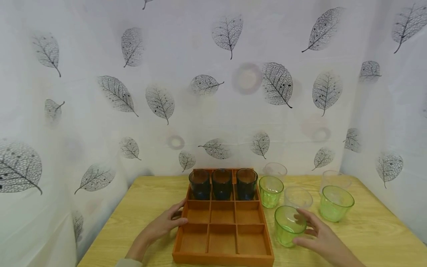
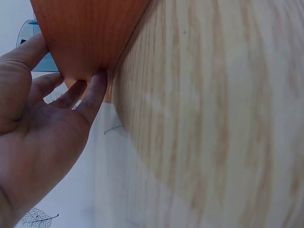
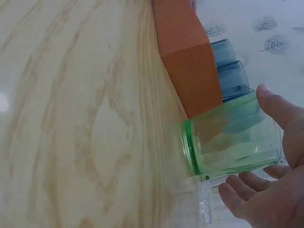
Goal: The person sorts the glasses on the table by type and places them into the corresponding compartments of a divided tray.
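An orange-brown wooden divided box [image 1: 222, 257] sits in the middle of the table, with three dark blue glasses [image 1: 221, 185] in its back row. My left hand [image 1: 163, 224] holds the box's left wall, thumb over the rim. In the left wrist view, the fingertips [image 2: 99, 76] press the wall's outer face. Just right of the box stands a green glass [image 1: 288, 226]. My right hand [image 1: 321, 235] is at its right side, thumb and fingers spread around it. In the right wrist view, the thumb is at the rim while the fingers [image 3: 232, 194] curve below the glass, apart from it.
Two more green glasses stand to the right, one beside the box's back right corner [image 1: 271, 191] and one farther right [image 1: 336, 204]. Several clear glasses [image 1: 298, 197] stand among them. A curtain with leaf prints [image 1: 213, 111] hangs behind the wooden table [image 1: 146, 200].
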### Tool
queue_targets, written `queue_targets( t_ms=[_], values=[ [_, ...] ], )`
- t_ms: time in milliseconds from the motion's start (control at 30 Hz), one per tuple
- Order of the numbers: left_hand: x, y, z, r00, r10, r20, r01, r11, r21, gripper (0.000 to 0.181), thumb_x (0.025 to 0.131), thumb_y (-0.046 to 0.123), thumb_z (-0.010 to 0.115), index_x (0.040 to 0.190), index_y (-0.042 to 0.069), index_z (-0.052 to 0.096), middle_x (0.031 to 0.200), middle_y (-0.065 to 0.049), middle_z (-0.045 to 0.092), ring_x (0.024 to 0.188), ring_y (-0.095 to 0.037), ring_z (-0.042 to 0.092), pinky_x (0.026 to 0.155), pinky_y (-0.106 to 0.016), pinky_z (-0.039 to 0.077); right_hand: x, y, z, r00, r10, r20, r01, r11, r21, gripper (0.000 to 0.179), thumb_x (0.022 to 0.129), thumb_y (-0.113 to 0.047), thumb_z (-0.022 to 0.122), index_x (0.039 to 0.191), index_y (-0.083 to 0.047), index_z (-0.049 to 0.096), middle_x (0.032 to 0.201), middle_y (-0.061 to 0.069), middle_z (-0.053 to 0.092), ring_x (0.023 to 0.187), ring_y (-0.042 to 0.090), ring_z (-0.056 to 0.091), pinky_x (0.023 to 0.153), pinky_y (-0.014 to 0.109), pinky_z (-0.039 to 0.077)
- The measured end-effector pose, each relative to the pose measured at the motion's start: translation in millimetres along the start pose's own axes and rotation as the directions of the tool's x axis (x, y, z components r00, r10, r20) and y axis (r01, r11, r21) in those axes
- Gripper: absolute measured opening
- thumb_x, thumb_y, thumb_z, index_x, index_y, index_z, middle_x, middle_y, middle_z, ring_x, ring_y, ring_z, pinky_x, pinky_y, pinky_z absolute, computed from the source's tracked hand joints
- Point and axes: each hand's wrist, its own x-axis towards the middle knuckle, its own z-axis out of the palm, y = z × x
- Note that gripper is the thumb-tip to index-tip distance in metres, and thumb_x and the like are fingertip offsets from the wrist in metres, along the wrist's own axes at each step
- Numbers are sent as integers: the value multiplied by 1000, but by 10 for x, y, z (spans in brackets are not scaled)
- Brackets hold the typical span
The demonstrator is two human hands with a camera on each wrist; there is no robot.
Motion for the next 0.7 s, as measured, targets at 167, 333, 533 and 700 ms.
queue_targets(
  t_ms=[167,333,533,700],
  values=[
    [3,-8,-5,1000,-2,1,2,1000,0,75,108,24,59,166,7,15,169,-26,11,145,-52,31,113,-59,37,12,-25,38,1000,7,-22,-8,999,-37,72,86,-4,83,144,9,42,136,30,56,113,-8,53,90,20,52],
    [1,-17,-4,1000,-5,3,5,1000,-1,75,108,25,59,166,8,15,169,-26,11,145,-52,30,113,-59,37,4,-53,56,996,79,-29,-81,995,-57,71,87,-9,83,142,8,42,139,27,56,121,18,60,91,22,51],
    [6,-24,-6,1000,-13,3,13,1000,-1,76,107,25,59,167,8,15,169,-25,11,146,-52,30,113,-60,37,-25,-81,69,994,86,-66,-90,994,-58,71,88,-8,82,144,5,41,138,23,57,116,-3,55,90,22,51],
    [10,-22,-13,1000,-15,3,15,1000,-4,76,107,25,59,167,8,15,169,-25,11,146,-52,30,113,-60,36,-24,-151,30,995,48,-84,-57,992,-110,78,89,-13,82,152,1,38,139,24,58,118,3,58,91,23,52]
  ],
)
